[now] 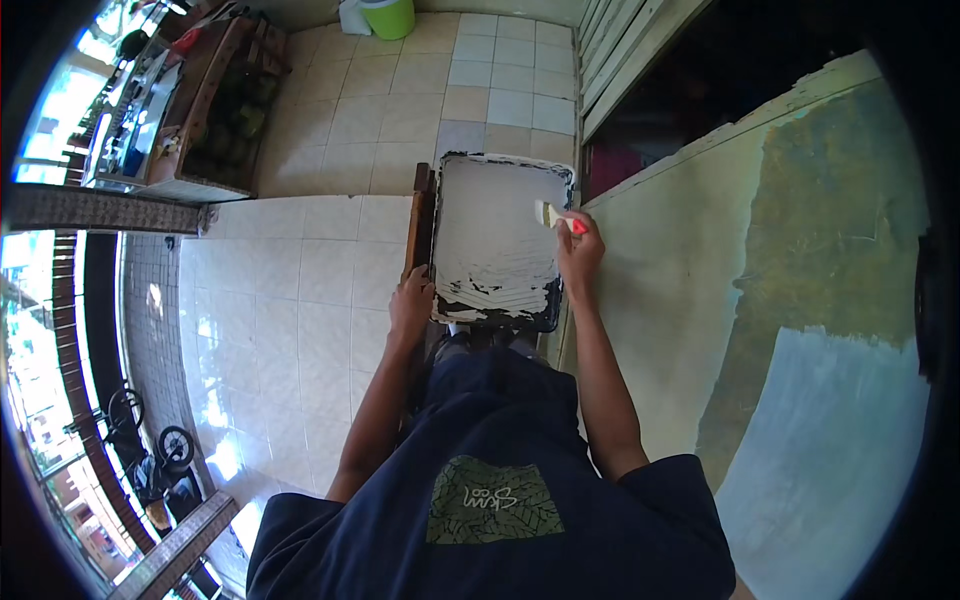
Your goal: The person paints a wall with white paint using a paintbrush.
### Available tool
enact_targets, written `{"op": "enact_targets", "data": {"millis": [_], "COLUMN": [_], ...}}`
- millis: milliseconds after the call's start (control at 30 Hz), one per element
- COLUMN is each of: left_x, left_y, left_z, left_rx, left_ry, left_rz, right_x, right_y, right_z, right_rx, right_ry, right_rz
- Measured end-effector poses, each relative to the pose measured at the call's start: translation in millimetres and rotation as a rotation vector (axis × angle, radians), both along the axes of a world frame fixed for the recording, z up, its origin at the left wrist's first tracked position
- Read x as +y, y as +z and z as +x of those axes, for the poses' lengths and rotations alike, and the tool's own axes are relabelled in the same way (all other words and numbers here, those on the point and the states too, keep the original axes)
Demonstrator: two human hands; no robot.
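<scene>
My right hand [583,256] is closed around a paintbrush [560,217] with a pale handle, red near its end. The bristles point up and left, over the right side of a black paint tray [549,318]. Whitish paint [500,215] covers most of the tray, with ridged smears at its near end. At the tray's left rim, my left hand [409,303] has its fingers curled where a brown wooden rail [420,225] runs alongside. Whether it grips the rail or the rim is unclear.
To the right stands a wall with patchy green [800,250] and pale blue paint [830,440], below a dark opening [740,90]. A wooden crate [225,130] and a lime-green bucket [388,18] are farther off. Tiled floor [290,270] stretches left, towards a bicycle [150,440].
</scene>
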State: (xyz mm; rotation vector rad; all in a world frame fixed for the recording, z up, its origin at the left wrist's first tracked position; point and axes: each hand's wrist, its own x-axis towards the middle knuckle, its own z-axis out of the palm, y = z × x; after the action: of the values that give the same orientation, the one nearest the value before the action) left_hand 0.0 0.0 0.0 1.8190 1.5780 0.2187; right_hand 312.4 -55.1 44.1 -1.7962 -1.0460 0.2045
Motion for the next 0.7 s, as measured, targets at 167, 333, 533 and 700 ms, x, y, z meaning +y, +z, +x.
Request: {"op": "enact_targets", "data": {"millis": [167, 333, 533, 700], "left_x": [6.6, 5.6, 7.8, 14.4], "left_y": [-11.4, -0.4, -1.5, -3.5], "left_z": [4.4, 11.8, 13.4, 18.8], "left_rx": [0.058, 0.051, 0.174, 0.012], "left_ry": [-0.026, 0.029, -0.047, -0.049], "left_rz": [0.035, -0.036, -0.071, -0.023], "right_x": [24.3, 49.9, 72.3, 69.4], "right_y": [7.9, -1.8, -19.0, -16.3], "right_z": [33.5, 46.7, 47.9, 39.0], "right_rx": [0.022, -0.031, -0.061, -0.016], "right_ry": [0.065, 0.009, 0.035, -0.059], "right_rz": [0.020, 0.071, -0.075, -0.032]}}
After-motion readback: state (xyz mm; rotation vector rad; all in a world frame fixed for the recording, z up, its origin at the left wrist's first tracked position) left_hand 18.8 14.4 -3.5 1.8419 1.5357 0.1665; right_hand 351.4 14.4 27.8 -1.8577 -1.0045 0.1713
